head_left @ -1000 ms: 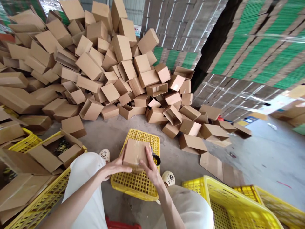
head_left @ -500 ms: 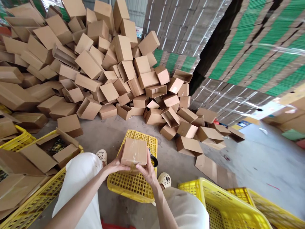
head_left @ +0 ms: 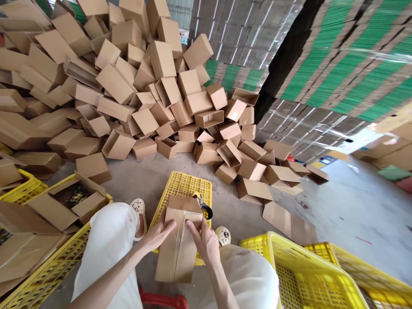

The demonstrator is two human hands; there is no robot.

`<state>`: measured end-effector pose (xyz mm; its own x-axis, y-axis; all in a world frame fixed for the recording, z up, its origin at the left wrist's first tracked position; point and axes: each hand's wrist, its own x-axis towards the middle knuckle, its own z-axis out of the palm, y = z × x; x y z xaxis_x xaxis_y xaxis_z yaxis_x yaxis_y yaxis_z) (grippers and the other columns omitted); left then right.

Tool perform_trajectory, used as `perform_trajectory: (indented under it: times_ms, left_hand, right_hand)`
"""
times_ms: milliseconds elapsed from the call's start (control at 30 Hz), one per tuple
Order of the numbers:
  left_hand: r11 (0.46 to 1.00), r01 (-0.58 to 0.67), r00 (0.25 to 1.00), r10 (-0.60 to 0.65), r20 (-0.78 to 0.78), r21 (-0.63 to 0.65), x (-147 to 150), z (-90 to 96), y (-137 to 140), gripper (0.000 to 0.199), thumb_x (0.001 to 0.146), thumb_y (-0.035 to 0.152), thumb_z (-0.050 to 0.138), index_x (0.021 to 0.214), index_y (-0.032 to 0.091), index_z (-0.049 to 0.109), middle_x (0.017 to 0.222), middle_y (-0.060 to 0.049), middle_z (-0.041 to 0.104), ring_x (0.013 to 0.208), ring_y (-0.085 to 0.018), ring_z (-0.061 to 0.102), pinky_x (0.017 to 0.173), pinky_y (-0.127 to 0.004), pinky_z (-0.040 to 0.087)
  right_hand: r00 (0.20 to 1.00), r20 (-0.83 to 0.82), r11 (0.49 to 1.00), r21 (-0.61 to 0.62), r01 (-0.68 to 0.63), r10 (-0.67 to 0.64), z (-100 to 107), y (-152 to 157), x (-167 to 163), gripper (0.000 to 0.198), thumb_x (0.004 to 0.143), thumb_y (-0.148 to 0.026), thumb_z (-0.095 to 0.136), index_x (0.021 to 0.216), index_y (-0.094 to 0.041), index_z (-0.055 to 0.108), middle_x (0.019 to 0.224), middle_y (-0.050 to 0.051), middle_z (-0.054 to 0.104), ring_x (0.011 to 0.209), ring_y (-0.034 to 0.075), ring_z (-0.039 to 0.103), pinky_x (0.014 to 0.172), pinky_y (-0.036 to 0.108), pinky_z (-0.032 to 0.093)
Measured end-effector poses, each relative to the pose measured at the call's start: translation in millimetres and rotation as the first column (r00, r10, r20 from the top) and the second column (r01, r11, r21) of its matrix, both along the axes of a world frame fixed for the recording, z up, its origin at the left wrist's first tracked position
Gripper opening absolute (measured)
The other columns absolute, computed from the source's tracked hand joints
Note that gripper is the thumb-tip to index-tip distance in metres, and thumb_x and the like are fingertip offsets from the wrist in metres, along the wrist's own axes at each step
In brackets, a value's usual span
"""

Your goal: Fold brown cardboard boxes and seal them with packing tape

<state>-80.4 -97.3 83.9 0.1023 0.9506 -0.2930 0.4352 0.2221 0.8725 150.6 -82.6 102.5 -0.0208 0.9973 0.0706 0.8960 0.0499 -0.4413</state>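
Observation:
A taped cardboard box (head_left: 175, 257) is between my two hands, tilted so that its long taped face shows, with clear tape along the seam. My left hand (head_left: 162, 231) grips its left side, thumb lying on the taped face. On the right side, my right hand (head_left: 204, 238) holds it the same way, thumb near the seam. Beneath and beyond the box stands an upturned yellow plastic crate (head_left: 186, 182). A black and yellow tape dispenser (head_left: 206, 209) lies on that crate, just past my right hand.
A large heap of small cardboard boxes (head_left: 144, 120) rises ahead. On the left, a yellow crate (head_left: 69, 257) holds an opened carton (head_left: 58, 212) with dark contents. Yellow crates (head_left: 309, 274) stand at right. Strapped stacks of flat cardboard (head_left: 347, 64) tower behind. Something red (head_left: 164, 299) is below me.
The box has tipped and come nearer to me, so its long taped face now shows instead of its end. Both thumbs have moved onto that face. The dispenser is more exposed.

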Motion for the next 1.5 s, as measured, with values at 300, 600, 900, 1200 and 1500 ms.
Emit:
perform_trajectory:
  times_ms: [300,600,900,1200,1500]
  left_hand:
    - [0.985,-0.049,0.978,0.013,-0.208,-0.166,20.2,-69.7,31.7,0.089,0.102,0.062,0.048,0.166,0.006,0.024,0.164,-0.025,0.043,0.153,-0.032,0.045,0.122,-0.040,0.040]
    - [0.982,0.175,0.898,-0.132,-0.421,0.065,27.3,-83.0,49.6,0.070,0.110,0.056,0.031,0.172,0.034,0.007,0.174,-0.020,0.029,0.143,-0.037,0.057,0.105,-0.045,0.055]
    - [0.991,0.107,0.844,-0.048,-0.535,0.080,34.9,-66.0,66.1,0.059,0.112,0.050,0.023,0.170,0.040,0.016,0.155,-0.014,0.059,0.116,-0.029,0.075,0.090,-0.037,0.061]
    - [0.996,0.040,0.805,0.014,-0.593,0.078,39.4,-67.6,66.9,0.060,0.111,0.052,0.023,0.169,0.046,0.009,0.177,-0.013,0.025,0.118,-0.034,0.074,0.080,-0.041,0.066]
    - [0.972,0.104,0.791,0.048,-0.610,0.212,41.6,-67.0,61.3,0.058,0.111,0.046,0.034,0.168,0.039,0.026,0.180,-0.005,0.017,0.163,-0.039,0.020,0.117,-0.059,0.047]
  right_hand:
    - [0.994,0.105,0.984,-0.178,0.011,0.008,-52.8,6.7,-9.1,0.065,0.105,-0.046,0.055,0.161,-0.016,0.043,0.115,0.015,0.080,0.099,0.029,0.079,0.085,0.037,0.059]
    - [0.954,0.250,0.985,-0.085,-0.150,0.167,-71.8,44.1,-31.1,0.057,0.110,-0.040,0.043,0.166,-0.033,0.036,0.177,0.006,0.023,0.163,0.035,0.022,0.122,0.057,0.037]
    - [0.926,0.248,0.958,-0.104,-0.266,0.284,-64.1,32.7,-43.3,0.056,0.111,-0.027,0.032,0.167,-0.022,0.035,0.172,0.008,0.033,0.161,0.027,0.029,0.128,0.056,0.029]
    - [0.904,0.230,0.925,0.040,-0.378,0.360,-83.8,-101.4,-15.1,0.061,0.107,-0.020,0.040,0.168,-0.022,0.032,0.169,0.006,0.040,0.158,0.024,0.037,0.122,0.041,0.045]
    - [0.895,0.222,0.914,0.041,-0.404,0.386,-78.9,-142.4,-10.4,0.093,0.084,-0.003,0.066,0.168,-0.024,0.032,0.167,0.007,0.043,0.155,0.028,0.041,0.119,0.043,0.051]
